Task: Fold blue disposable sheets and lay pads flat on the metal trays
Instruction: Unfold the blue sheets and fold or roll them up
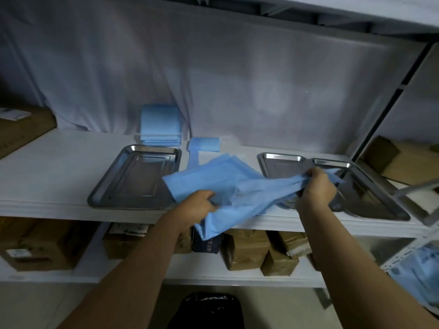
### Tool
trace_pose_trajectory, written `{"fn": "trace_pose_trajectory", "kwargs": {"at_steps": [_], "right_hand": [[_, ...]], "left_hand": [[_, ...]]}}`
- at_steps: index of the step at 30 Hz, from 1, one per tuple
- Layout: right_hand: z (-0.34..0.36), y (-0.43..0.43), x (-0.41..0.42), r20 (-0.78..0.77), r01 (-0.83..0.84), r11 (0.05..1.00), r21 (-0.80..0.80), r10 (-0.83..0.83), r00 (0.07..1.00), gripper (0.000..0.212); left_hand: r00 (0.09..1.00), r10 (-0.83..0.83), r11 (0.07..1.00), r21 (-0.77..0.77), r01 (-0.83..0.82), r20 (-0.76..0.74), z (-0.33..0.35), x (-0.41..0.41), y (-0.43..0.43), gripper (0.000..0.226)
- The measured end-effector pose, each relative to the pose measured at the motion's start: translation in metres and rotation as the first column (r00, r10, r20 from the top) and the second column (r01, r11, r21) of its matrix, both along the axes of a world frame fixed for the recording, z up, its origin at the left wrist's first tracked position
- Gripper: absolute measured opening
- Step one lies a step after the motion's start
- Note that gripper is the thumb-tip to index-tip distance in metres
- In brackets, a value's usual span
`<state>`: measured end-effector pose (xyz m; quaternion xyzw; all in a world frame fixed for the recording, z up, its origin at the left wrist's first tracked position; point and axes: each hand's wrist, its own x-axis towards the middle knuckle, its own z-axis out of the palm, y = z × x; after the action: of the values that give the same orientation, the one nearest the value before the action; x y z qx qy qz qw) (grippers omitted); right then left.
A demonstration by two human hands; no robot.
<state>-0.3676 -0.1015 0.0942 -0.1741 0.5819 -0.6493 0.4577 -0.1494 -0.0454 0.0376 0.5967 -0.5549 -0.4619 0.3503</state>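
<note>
Head view: blue sheet (228,184) held over metal trays (280,156)

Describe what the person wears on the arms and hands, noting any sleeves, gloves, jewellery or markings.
Nothing is worn that shows. The left hand and right hand have no gloves, and no ring can be made out. The left forearm and right forearm are uncovered down to the picture's bottom edge, with no sleeve, watch, band or marking in view.
</note>
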Motion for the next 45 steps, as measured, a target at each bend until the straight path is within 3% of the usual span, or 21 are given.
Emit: {"fn": "trace_pose_trajectory", "kwargs": {"at_steps": [2,3,6,8,10,15,18,22,25,27,29,32,35,40,42,45], "right_hand": [[0.004,0.0,0.002,-0.006,0.001,0.998,-0.055,-0.002,1.0,0.016],[0.007,0.0,0.006,-0.029,-0.007,0.997,-0.076,0.005,1.0,0.018],[0.004,-0.011,0.02,-0.12,-0.128,0.99,-0.054,0.12,0.985,0.024],[-0.001,-0.021,0.032,-0.198,-0.243,0.97,-0.004,0.237,0.951,0.025],[-0.006,-0.032,0.047,-0.267,-0.325,0.945,0.032,0.322,0.909,0.025],[-0.005,-0.061,0.092,-0.262,-0.506,0.861,-0.051,0.477,0.839,0.013],[-0.027,-0.064,0.109,-0.314,-0.572,0.817,0.072,0.563,0.765,0.021],[-0.074,-0.057,0.091,-0.446,-0.421,0.861,0.284,0.507,0.737,0.027],[-0.092,-0.05,0.068,-0.438,-0.319,0.879,0.355,0.458,0.773,0.004],[-0.095,-0.05,0.058,-0.499,-0.169,0.881,0.442,0.398,0.77,0.035],[-0.091,-0.049,0.052,-0.527,-0.096,0.875,0.475,0.371,0.765,0.043],[-0.096,-0.049,0.048,-0.495,-0.143,0.872,0.468,0.393,0.775,0.037],[-0.099,-0.051,0.048,-0.551,-0.144,0.883,0.447,0.399,0.733,0.032],[-0.085,-0.06,0.063,-0.779,-0.1,0.955,0.281,0.287,0.557,0.025],[-0.075,-0.069,0.071,-0.819,-0.142,0.965,0.22,0.262,0.511,0.024],[-0.053,-0.092,0.077,-0.85,-0.248,0.964,0.095,0.208,0.484,0.022]], "left_hand": [[0.973,0.061,0.995,0.085,-0.043,-0.223,0.003,0.001,0.001,0.027],[0.961,0.094,0.99,0.122,-0.064,-0.259,0.002,0.003,-0.001,0.031],[0.991,0.068,0.979,0.198,-0.044,-0.117,-0.006,0.009,-0.002,0.044],[0.979,0.082,0.986,0.159,-0.053,-0.185,-0.012,0.01,-0.005,0.046],[0.928,0.205,0.978,0.109,-0.18,-0.31,-0.017,0.01,-0.008,0.032],[0.764,0.552,0.82,0.051,-0.57,-0.335,-0.03,0.033,-0.035,0.011],[0.771,0.606,0.789,0.029,-0.613,-0.195,-0.036,0.047,-0.051,0.024],[0.757,0.65,0.755,0.053,-0.653,0.066,-0.054,0.062,-0.074,0.043],[0.754,0.651,0.749,0.083,-0.657,0.094,-0.055,0.066,-0.079,0.043],[0.744,0.644,0.75,0.044,-0.659,0.177,-0.054,0.069,-0.079,0.04],[0.714,0.643,0.75,-0.041,-0.66,0.277,-0.048,0.073,-0.077,0.032],[0.668,0.557,0.819,-0.188,-0.543,0.493,-0.048,0.081,-0.078,0.029],[0.528,0.418,0.893,-0.227,-0.389,0.739,-0.044,0.086,-0.084,0.03],[0.368,0.313,0.933,-0.211,-0.292,0.875,-0.036,0.087,-0.09,0.025],[0.385,0.277,0.95,-0.192,-0.245,0.88,-0.035,0.083,-0.088,0.025],[0.563,0.332,0.943,-0.253,-0.216,0.757,-0.03,0.072,-0.08,0.015]]}}
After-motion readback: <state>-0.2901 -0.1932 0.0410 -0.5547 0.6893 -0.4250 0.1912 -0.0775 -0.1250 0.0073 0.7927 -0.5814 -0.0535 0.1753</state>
